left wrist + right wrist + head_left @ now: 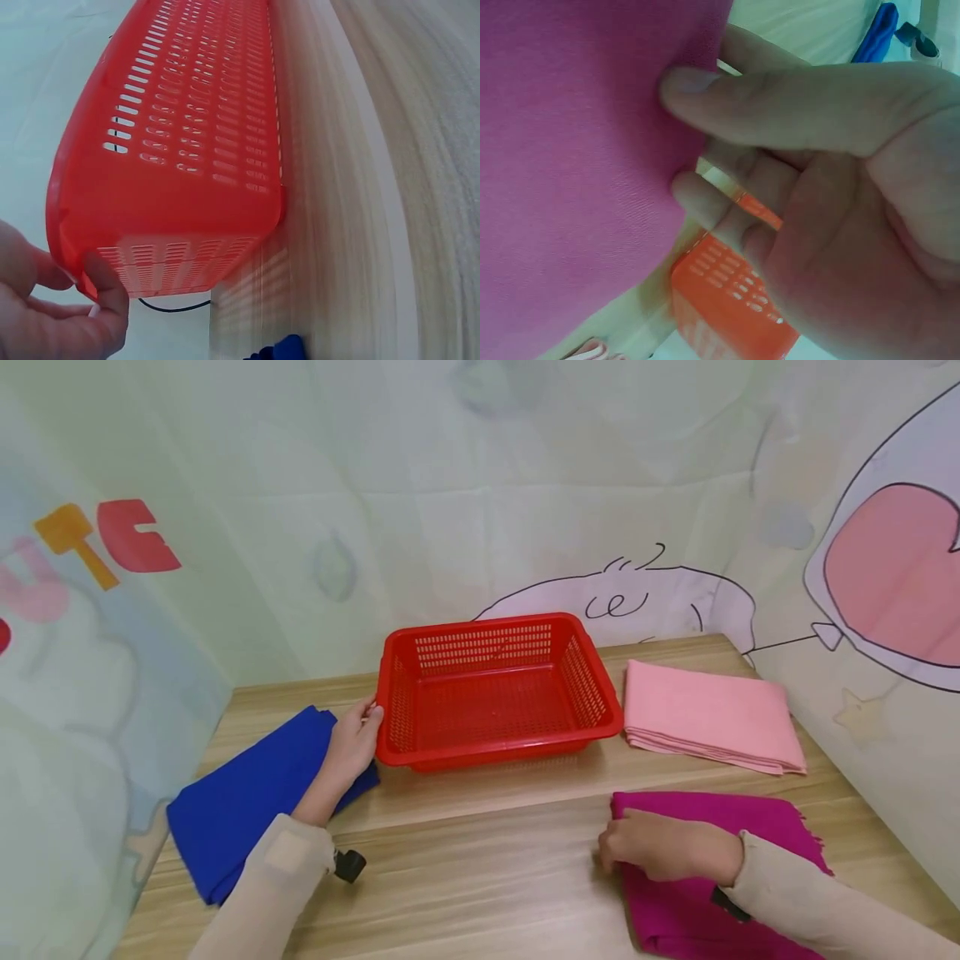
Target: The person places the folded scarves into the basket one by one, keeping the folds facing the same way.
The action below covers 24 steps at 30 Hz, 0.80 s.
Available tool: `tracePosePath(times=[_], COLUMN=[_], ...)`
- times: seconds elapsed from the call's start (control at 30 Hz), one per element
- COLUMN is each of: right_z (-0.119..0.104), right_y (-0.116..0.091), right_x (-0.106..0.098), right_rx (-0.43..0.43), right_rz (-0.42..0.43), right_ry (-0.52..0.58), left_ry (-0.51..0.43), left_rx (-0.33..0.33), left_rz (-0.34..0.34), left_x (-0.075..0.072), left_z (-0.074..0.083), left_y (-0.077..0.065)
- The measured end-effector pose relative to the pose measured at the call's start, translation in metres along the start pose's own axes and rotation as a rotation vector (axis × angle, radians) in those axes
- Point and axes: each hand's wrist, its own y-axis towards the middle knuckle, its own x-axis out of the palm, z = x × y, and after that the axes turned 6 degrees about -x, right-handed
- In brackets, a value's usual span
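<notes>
An empty red plastic basket (495, 710) with slotted walls stands toward the back of the table. My left hand (354, 747) grips its left rim; in the left wrist view the thumb and fingers (109, 289) pinch that rim (64, 225). A folded magenta cloth (720, 827) with a fringed right edge lies at the front right. My right hand (660, 847) is at its left edge. In the right wrist view the thumb lies over the magenta cloth (592, 165), and the other fingers curl around its edge, their tips partly hidden.
A folded blue cloth (255, 793) lies on the left, partly under my left forearm. Right of the basket sits a folded pink cloth (708, 714). A printed curtain (375, 510) hangs behind the wooden table (480, 877).
</notes>
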Motion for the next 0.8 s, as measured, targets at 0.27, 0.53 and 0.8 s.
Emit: tracePosePath(times=[0.27, 0.53, 0.8], right_z=[-0.003, -0.007, -0.006], right_y=[0.006, 0.01, 0.007], right_x=[0.001, 0.001, -0.003], right_rx=[0.048, 0.073, 0.048], right_rz=[-0.056, -0.102, -0.116], right_ry=[-0.058, -0.17, -0.112], left_ry=[-0.105, -0.129, -0.061], left_rx=[-0.047, -0.055, 0.009], left_rz=[-0.014, 0.015, 0.075], left_x=[0.003, 0.009, 0.011], left_z=[0.005, 0.003, 0.001], left_y=[0.005, 0.012, 0.013])
